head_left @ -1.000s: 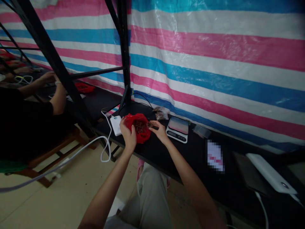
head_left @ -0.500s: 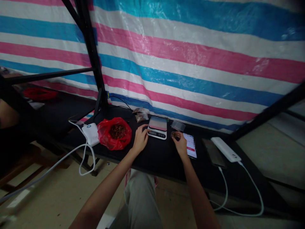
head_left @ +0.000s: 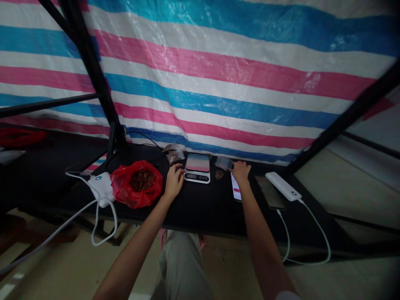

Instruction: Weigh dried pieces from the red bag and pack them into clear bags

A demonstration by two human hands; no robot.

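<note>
My left hand [head_left: 174, 181] rests open at the left side of a white kitchen scale [head_left: 196, 177], its fingertips touching or close to the edge. My right hand [head_left: 241, 173] reaches over the top of a phone [head_left: 236, 191] with a lit screen. Its fingertips are at the right edge of some clear plastic bags [head_left: 224, 162]; whether they pinch one is hidden. A small filled bag with brownish contents [head_left: 219, 174] lies between the scale and the phone. Left of my left hand, a red plastic bag [head_left: 120, 183] stands open, full of small brown pieces [head_left: 142, 180].
Several small filled bags [head_left: 175, 156] lie behind the scale's left side. A white power bank [head_left: 283, 186] and a dark phone [head_left: 269, 192] with cables are at the right. A white device [head_left: 101, 187] with cables sits far left. Striped sheeting [head_left: 203, 91] hangs behind the black table [head_left: 200, 212].
My right hand has let go of the small filled bag, now on the table, and moved back and right to the clear bags. My left hand stays by the scale. The view has shifted right.
</note>
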